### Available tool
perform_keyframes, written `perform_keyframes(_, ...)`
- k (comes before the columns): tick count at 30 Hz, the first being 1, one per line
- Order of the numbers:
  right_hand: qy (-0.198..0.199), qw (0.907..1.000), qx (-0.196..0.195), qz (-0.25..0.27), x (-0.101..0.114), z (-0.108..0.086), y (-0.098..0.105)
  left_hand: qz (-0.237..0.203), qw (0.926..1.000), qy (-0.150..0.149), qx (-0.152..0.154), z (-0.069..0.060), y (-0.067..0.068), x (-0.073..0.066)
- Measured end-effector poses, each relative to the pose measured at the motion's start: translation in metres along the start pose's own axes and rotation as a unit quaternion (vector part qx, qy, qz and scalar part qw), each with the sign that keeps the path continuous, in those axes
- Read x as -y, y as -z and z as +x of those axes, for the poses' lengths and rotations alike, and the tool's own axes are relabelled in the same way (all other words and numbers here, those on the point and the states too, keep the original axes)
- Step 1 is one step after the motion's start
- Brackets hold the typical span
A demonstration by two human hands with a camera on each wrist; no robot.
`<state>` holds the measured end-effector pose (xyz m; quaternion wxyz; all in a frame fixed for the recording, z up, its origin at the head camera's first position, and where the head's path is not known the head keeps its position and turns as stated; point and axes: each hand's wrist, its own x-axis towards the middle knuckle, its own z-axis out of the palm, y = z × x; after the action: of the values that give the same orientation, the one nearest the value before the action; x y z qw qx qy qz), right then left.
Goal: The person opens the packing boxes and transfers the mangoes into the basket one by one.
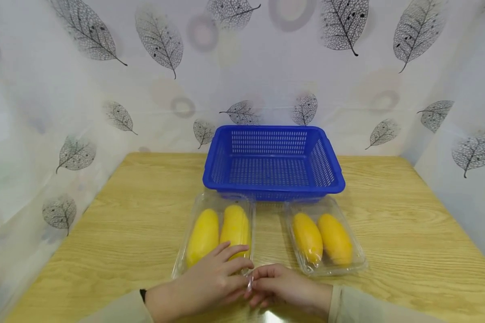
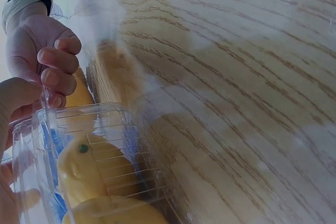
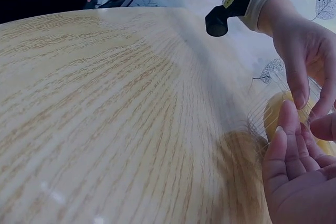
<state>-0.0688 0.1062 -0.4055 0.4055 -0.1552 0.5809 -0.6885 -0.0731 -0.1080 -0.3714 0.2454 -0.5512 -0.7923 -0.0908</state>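
Left hand: the left hand (image 1: pixel 210 282) is laid over the near part of the left box; its grip is slack, with fingers loosely spread and the thumb brought to the box's near right corner.
Right hand: the right hand (image 1: pixel 284 286) is set at that same corner; its grip is nearly closed, with a bit of clear plastic pinched between thumb and curled fingers.
Left box: the clear left box (image 1: pixel 214 197) is placed left of the surface's middle, well in from the left edge; two yellow fruits (image 1: pixel 204 229) are held side by side inside.
Right box: a clear right box (image 1: pixel 356 262) is placed nearer the surface's right edge, with two orange-yellow fruits (image 1: pixel 334 237) inside.
Basket: a blue basket (image 1: pixel 274 186) is stood behind both boxes, toward the far edge of the wood-grained surface (image 1: pixel 408 224).
Backdrop: the surface is enclosed by leaf-patterned cloth (image 1: pixel 157 94).
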Motion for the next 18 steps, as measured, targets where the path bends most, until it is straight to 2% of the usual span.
perform_keyframes(4, 0.003, 1.0, 0.003, -0.003, 0.0011, -0.0005, -0.0002, -0.018, 0.9997, 0.016, 0.01, 0.0003, 0.0005, -0.0012)
perform_keyframes(10, 0.005, 0.9998, 0.005, -0.018, 0.0036, -0.001, -0.0011, -0.026, 0.9994, 0.022, 0.008, 0.0011, 0.0, -0.001)
perform_keyframes(18, 0.011, 0.9995, 0.014, -0.026, 0.0043, -0.0004, -0.0011, -0.004, 0.9995, -0.011, -0.029, 0.0009, -0.0032, 0.0009)
